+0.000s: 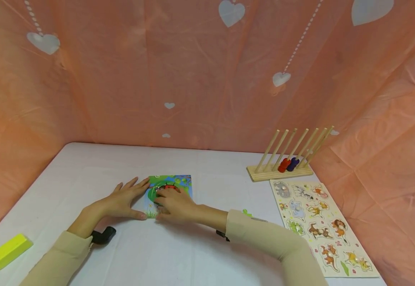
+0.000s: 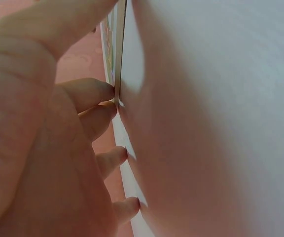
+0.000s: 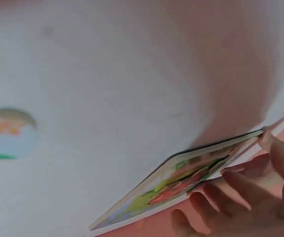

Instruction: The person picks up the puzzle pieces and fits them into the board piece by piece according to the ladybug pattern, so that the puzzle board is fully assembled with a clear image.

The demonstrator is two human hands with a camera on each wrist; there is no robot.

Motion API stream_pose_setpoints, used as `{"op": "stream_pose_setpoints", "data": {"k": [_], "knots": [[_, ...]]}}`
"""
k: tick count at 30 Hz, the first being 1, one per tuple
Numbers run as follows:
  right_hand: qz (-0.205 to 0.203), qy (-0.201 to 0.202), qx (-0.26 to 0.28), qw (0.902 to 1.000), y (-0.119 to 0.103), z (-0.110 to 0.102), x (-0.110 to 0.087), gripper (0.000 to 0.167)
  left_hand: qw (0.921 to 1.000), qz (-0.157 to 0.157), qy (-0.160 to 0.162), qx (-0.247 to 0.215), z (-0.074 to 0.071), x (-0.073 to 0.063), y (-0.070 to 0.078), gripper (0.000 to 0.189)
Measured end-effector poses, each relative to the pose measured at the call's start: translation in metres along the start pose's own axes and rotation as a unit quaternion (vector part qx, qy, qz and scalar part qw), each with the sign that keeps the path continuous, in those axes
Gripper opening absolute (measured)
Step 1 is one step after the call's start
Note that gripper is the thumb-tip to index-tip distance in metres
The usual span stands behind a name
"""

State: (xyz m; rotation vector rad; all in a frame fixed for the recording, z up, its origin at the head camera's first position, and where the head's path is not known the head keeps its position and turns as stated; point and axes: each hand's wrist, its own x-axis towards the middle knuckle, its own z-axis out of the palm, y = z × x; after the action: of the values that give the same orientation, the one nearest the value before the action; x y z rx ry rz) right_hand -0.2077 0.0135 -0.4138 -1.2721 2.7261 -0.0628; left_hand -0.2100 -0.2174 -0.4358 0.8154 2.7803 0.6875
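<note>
A small square puzzle board [image 1: 186, 180] with a red ladybug on a green and blue picture lies on the white table. My left hand [image 1: 123, 200] rests at its left side, fingers spread and fairly straight. In the left wrist view the fingertips are right by the board's edge [image 2: 119, 49]. Over the ladybug picture lies my right hand [image 1: 176, 206], its fingers touching the board and hiding part of it. The right wrist view shows the thumb at one corner of the board [image 3: 181, 180] and relaxed, slightly bent fingers over its face.
A wooden peg stand [image 1: 261, 172] with red and purple beads stands at the back right. In front of it lies an animal puzzle board [image 1: 302, 222]. A yellow block [image 1: 8, 251] sits at the left edge. Part of a small green thing [image 1: 246, 213] shows behind the right sleeve.
</note>
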Motion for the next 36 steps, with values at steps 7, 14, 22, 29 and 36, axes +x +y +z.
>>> {"op": "stream_pose_setpoints", "data": {"k": [7, 14, 22, 29, 36], "knots": [[-0.014, -0.089, -0.032, 0.9955, -0.003, 0.004, -0.009, 0.066, 1.0, -0.002, 0.0, -0.002, 0.0, -0.002, 0.0, 0.107], [-0.005, -0.103, -0.029, 0.9942, -0.005, 0.003, -0.011, 0.068, 1.0, -0.004, -0.002, -0.006, 0.0, -0.003, 0.0, 0.106], [0.014, -0.068, 0.015, 0.9975, 0.017, -0.013, -0.023, 0.07, 0.9999, -0.002, -0.003, -0.011, -0.001, -0.002, 0.004, 0.107], [0.074, -0.067, 0.032, 0.9945, 0.052, -0.022, -0.054, 0.063, 1.0, -0.006, -0.006, -0.003, -0.001, 0.0, 0.007, 0.108], [0.096, -0.065, 0.102, 0.988, 0.083, -0.032, -0.098, 0.033, 1.0, -0.005, 0.001, -0.006, -0.001, -0.001, 0.006, 0.108]]}}
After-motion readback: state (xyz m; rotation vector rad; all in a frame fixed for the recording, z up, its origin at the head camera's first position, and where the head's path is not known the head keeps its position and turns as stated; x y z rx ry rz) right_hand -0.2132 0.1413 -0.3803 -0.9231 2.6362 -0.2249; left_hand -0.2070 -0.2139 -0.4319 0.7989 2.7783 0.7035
